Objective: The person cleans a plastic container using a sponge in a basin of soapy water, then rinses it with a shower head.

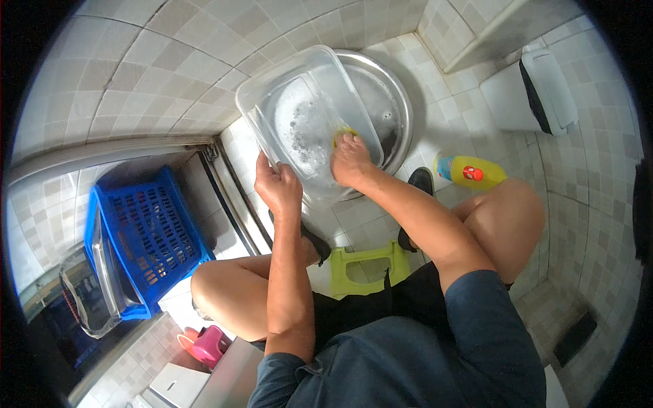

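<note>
Fingers of L hand grip clear tub rim; R hand presses yellow sponge inside, over steel basin.

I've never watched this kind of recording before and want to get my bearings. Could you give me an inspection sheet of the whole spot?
Surface: tiled floor of small beige squares, wet-looking near the basin.
Job's things: clear plastic tub tilted over a round metal basin, suds inside; yellow sponge.
Clutter: yellow bottle with a red cap lying on the floor; blue plastic crate; green stool; pink object.
Grips: left hand grips the tub's rim; right hand presses the sponge inside the tub.
Cables: nothing seen.
Surroundings: white lidded bin by the tiled wall; metal door track.
</note>
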Tool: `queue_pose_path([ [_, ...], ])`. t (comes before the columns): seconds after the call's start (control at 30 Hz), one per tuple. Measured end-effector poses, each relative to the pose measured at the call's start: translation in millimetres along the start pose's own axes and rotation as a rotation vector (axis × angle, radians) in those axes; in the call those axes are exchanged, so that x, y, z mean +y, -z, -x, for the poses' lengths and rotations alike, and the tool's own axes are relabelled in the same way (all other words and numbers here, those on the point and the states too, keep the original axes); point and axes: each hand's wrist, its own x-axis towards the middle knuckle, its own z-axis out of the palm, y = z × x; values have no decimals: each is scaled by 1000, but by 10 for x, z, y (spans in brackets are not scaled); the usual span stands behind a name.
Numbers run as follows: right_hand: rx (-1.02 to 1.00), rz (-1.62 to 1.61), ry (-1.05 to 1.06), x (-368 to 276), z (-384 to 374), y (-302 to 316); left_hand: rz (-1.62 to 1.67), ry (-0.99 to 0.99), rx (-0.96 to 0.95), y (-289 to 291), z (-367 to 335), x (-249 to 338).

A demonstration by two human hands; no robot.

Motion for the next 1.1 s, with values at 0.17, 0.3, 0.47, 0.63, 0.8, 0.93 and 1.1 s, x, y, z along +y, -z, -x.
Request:
queue_pose_path([
  [0.17, 408, 361, -17, 80, -207, 113, -127, -5, -88, 72, 32, -100],
  [0.3, 463, 685, -20, 408, -275, 392, -101, 12, -103, 20, 211, -170],
  [0.47, 285, 789, 176, 581, -23, 377, -89, 22, -89, 54, 179, -277],
  [0.63, 189, 565, 310, 447, 441, 134, -16, 4, -5, 2, 138, -382],
  [0.8, -132, 533, 353, 231, 767, 301, -10, 100, 28, 86, 73, -342],
  [0.93, -175, 542, 345, 254, 849, 467, -9, 175, -69, 111, 29, -371],
  [1.1, 23, 750, 360, 329, 784, 688, 35, 244, -148, 47, 75, -505],
])
